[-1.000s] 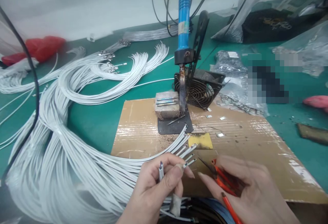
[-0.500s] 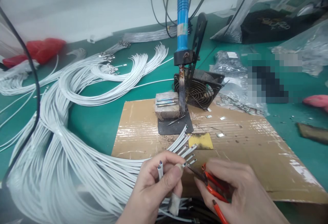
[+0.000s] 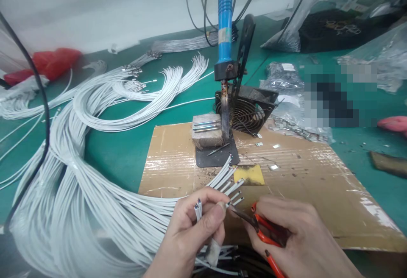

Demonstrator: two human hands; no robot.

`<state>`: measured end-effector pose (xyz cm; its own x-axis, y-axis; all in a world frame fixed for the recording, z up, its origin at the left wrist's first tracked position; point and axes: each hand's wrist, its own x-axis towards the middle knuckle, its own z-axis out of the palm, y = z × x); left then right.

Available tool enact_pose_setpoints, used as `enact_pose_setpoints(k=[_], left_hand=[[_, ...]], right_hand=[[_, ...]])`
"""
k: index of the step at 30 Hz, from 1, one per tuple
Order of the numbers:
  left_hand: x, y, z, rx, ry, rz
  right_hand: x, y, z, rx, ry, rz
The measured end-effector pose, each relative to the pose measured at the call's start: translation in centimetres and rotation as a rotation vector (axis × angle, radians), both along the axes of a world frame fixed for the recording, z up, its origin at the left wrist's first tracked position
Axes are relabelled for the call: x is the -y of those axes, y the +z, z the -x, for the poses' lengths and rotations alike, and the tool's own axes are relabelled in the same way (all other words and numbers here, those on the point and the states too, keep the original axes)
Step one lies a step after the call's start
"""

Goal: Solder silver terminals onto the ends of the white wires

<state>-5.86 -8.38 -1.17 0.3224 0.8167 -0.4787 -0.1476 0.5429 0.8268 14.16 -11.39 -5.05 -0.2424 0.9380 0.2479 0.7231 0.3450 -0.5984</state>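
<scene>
Presently, over the near part of the cardboard (image 3: 305, 197), our left hand (image 3: 199, 227) pinches a white cable end (image 3: 228, 204) between thumb and forefinger, while our right hand (image 3: 295, 225), just apart from it, is wrapped around a red-handled tool (image 3: 269, 239) whose dark tip reaches that end. We see a pale label (image 3: 224, 35) on the blue handle (image 3: 225, 2) at far centre and a white tag (image 3: 288, 67) on a plastic bag (image 3: 281, 84) farther right, both unreadable. Leftward the cable bundle (image 3: 127, 199) crowds us, but on the right we have cardboard out to its slanting edge.
</scene>
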Motion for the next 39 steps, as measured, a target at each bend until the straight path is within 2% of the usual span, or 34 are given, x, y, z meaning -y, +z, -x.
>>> enact_pose_setpoints(k=[11,16,19,24,26,28,31,35,39], left_hand=[[-0.3,0.3,0.1,0.018,-0.027,0.090],[-0.4,-0.3,0.1,0.005,-0.041,0.080],[-0.5,-0.9,-0.3,-0.081,-0.030,-0.043],[-1.0,-1.9,-0.8,-0.289,0.085,-0.397],[-1.1,-2.1,-0.6,-0.245,0.093,-0.357],[-1.1,-2.2,-0.3,-0.160,0.072,-0.236],[-1.2,-2.0,0.3,-0.079,0.046,-0.154],[-1.5,-1.6,0.8,0.128,0.034,-0.027],[-1.7,-2.1,0.8,0.133,0.035,-0.006]], right_hand=[[0.1,-0.3,-0.2,0.015,0.005,0.020],[0.0,-0.3,-0.5,0.029,-0.008,-0.002],[0.2,-0.5,-1.0,0.038,-0.034,-0.049],[0.5,-0.9,-2.0,0.052,-0.095,-0.087],[0.6,-1.1,-2.2,0.040,-0.112,-0.094],[0.7,-1.3,-2.4,0.023,-0.109,-0.093],[0.7,-1.7,-2.4,0.005,-0.116,-0.096],[0.6,-1.8,-2.3,0.008,-0.133,-0.095],[0.5,-1.5,-2.2,0.015,-0.104,-0.096]])
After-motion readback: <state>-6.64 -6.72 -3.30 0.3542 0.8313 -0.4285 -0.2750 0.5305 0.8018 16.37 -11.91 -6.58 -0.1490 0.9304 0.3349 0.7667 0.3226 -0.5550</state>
